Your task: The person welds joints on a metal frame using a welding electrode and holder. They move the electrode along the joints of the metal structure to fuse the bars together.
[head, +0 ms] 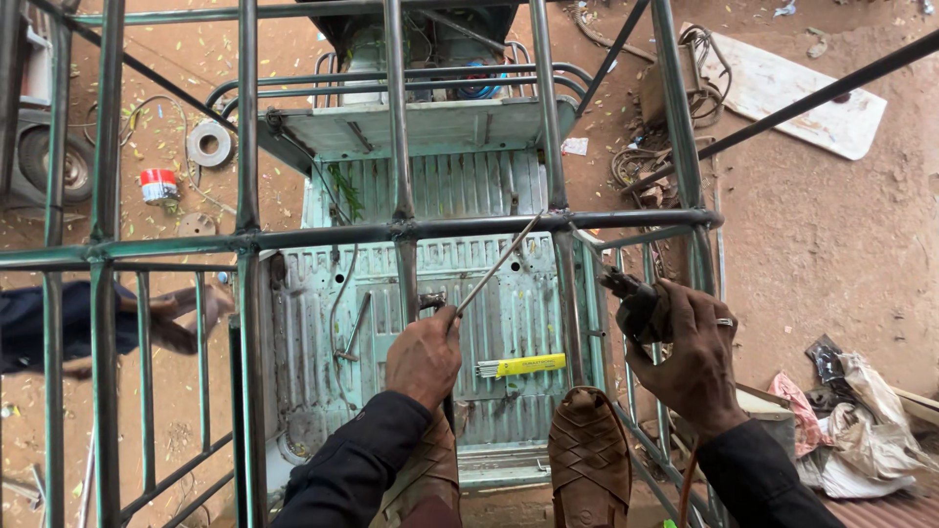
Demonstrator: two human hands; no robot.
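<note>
Carrying surface: ribbed pale-green metal truck bed (509, 196), paint worn. Lying directly on it: a yellow packet of welding rods (523, 366) near the middle and a hammer (350, 332) to its left, well apart from the packet. Beyond the bed, reddish dirt ground (831, 235) carries a white board (797, 93), a tangle of cables (641, 161), a roll of tape (209, 143), a red can (157, 185) and crumpled rags (861, 420).
</note>
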